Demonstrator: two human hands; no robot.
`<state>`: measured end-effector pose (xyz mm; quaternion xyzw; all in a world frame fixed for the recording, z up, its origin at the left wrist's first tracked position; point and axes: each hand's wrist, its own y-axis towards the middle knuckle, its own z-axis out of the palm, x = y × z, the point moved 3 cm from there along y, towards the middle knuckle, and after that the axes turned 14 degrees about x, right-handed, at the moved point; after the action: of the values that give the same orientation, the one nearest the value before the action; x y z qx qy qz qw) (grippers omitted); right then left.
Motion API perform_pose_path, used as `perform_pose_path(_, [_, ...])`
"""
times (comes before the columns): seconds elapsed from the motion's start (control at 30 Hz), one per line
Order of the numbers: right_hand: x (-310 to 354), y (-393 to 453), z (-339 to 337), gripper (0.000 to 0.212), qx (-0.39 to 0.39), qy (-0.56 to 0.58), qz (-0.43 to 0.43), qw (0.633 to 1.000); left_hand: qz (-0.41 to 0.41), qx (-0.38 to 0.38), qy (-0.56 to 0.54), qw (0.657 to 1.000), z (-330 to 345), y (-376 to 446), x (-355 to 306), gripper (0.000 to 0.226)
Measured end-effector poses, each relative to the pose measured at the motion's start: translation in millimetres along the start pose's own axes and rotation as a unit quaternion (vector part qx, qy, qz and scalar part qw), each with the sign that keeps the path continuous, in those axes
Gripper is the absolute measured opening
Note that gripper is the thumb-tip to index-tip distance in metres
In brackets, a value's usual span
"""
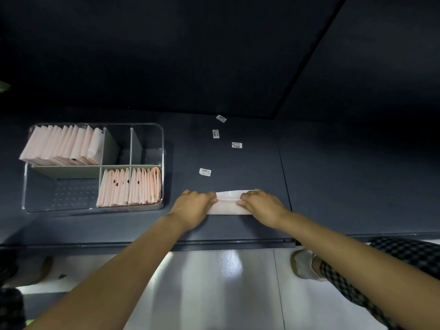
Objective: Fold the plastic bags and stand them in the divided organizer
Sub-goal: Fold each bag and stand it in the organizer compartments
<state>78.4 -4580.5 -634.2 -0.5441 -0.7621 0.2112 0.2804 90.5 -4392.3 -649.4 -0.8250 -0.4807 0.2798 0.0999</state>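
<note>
Head view: both hands, left [194,206] and right [260,204], pinch a half-folded plastic bag [228,206] on the table [333,186]

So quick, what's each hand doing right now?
Left hand: pinching the left end of the plastic bag.
Right hand: pinching its right end.

Open counter [181,160] separates the organizer [163,163] from four scattered labels [205,172]; its near-left compartment [62,194] gapes.

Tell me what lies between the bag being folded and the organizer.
In the head view, only bare dark tabletop separates the bag from the organizer; the nearest barcode sticker sits just beyond the bag.
</note>
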Motion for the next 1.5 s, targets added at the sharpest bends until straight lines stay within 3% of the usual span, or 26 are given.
perform_pose_path(0.13, [-3.8,16.6,-8.9,0.033,0.044,0.064,0.018,0.997,-0.059,-0.003,-0.095,0.994,1.6,1.8,1.4,0.022])
perform_pose_path(0.2, [-4.5,23.6,-12.7,0.028,0.061,0.063,0.028,0.996,-0.075,-0.073,-0.029,0.994,1.7,-3.9,-3.3,0.027])
perform_pose_path(0.27, [-3.3,29.3,-15.7,0.031,0.083,0.051,0.036,0.995,-0.021,-0.118,0.027,0.992,8.3,-9.7,-16.2,0.037])
perform_pose_path(0.33, [-2.6,34.0,-17.2,0.038,0.092,0.049,0.044,0.994,0.048,-0.053,0.078,0.994,26.4,-11.6,-28.3,0.049])
perform_pose_path(0.4, [-0.1,35.4,-18.2,0.040,0.076,0.021,0.054,0.995,0.042,0.024,0.110,0.993,45.9,-12.4,-30.4,0.060])
perform_pose_path(0.5, [8.0,34.7,-19.9,0.038,-0.035,-0.097,0.052,0.993,0.028,0.034,0.128,0.991,57.4,-12.6,-26.2,0.067])
perform_pose_path(0.57, [14.0,35.0,-17.4,0.040,-0.065,-0.071,0.013,0.995,0.031,0.037,0.132,0.990,57.0,-12.7,-26.1,0.068])
perform_pose_path(0.67, [18.3,35.8,-13.4,0.037,-0.039,0.041,-0.010,0.998,0.030,0.043,0.106,0.993,53.1,-13.8,-24.1,0.065])
perform_pose_path(0.73, [17.6,35.0,-9.8,0.031,-0.039,0.075,0.009,0.996,0.032,0.006,0.043,0.999,45.5,-19.3,-25.4,0.059])
perform_pose_path(0.8, [16.0,31.4,-4.0,0.025,-0.045,0.118,0.038,0.991,0.022,-0.103,-0.049,0.993,36.1,-32.5,-30.1,0.042])
perform_pose_path(0.9, [18.1,22.5,6.8,0.020,-0.066,0.154,0.077,0.983,-0.099,-0.221,-0.243,0.939,39.5,-58.0,-36.4,0.017])
perform_pose_path(1.03, [34.3,11.1,26.2,0.014,-0.084,0.249,0.096,0.960,-0.256,-0.206,-0.559,0.762,62.7,-72.7,-45.2,0.020])
perform_pose_path(1.13, [52.0,5.7,32.7,0.009,-0.065,0.398,0.049,0.914,-0.226,-0.162,-0.720,0.636,61.6,-63.9,-48.7,0.023])
perform_pose_path(1.2, [59.5,1.5,29.9,0.010,-0.058,0.471,0.017,0.880,-0.204,-0.146,-0.778,0.576,56.8,-61.5,-45.3,0.014])
perform_pose_path(1.3, [65.1,-6.9,24.3,0.007,-0.027,0.560,-0.020,0.828,-0.199,-0.109,-0.793,0.565,51.6,-64.6,-35.3,0.010])
perform_pose_path(1.4, [71.0,-12.9,21.6,0.002,0.001,0.583,-0.038,0.812,-0.155,-0.076,-0.820,0.545,45.4,-65.6,-33.9,0.008])
perform_pose_path(1.5, [77.8,-16.7,18.8,0.029,-0.017,0.606,-0.016,0.795,-0.138,-0.087,-0.822,0.545,36.8,-64.7,-33.8,0.008])
